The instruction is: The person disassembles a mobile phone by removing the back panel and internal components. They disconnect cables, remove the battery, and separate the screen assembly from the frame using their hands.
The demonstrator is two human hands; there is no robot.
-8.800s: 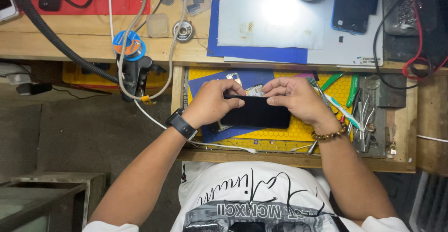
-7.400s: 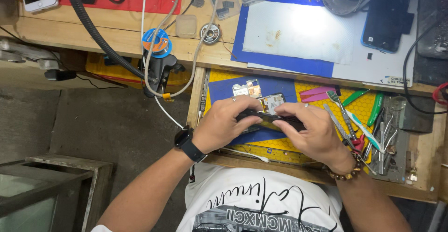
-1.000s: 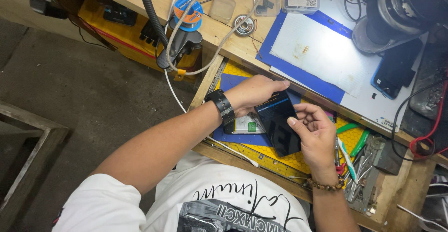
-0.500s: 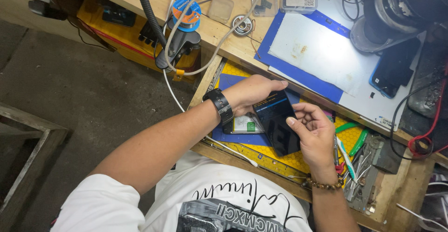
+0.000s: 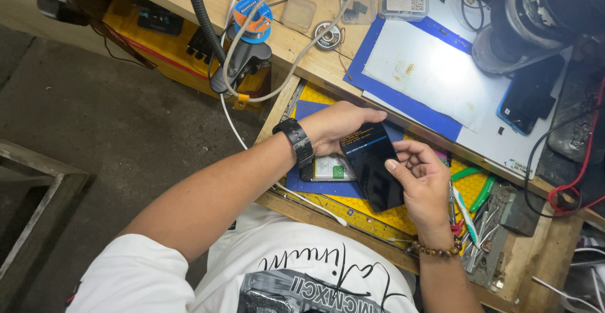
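Observation:
A black smartphone with a lit screen at its upper end is held tilted over a pull-out tray with a yellow mat. My left hand, with a black watch on its wrist, grips the phone's upper left edge. My right hand holds the lower right side, thumb resting on the screen. Under the phone on a blue mat lies an opened device back with a green sticker.
Tweezers and green-handled tools lie at the tray's right. On the wooden bench above are a blue mat with a white sheet, another dark phone, a microscope base, a solder spool, a black hose, and cables.
Since a second ago the hands and phone have barely shifted; the phone's screen top is now lit. Much earlier, the phone lay flat on the tray under both hands.

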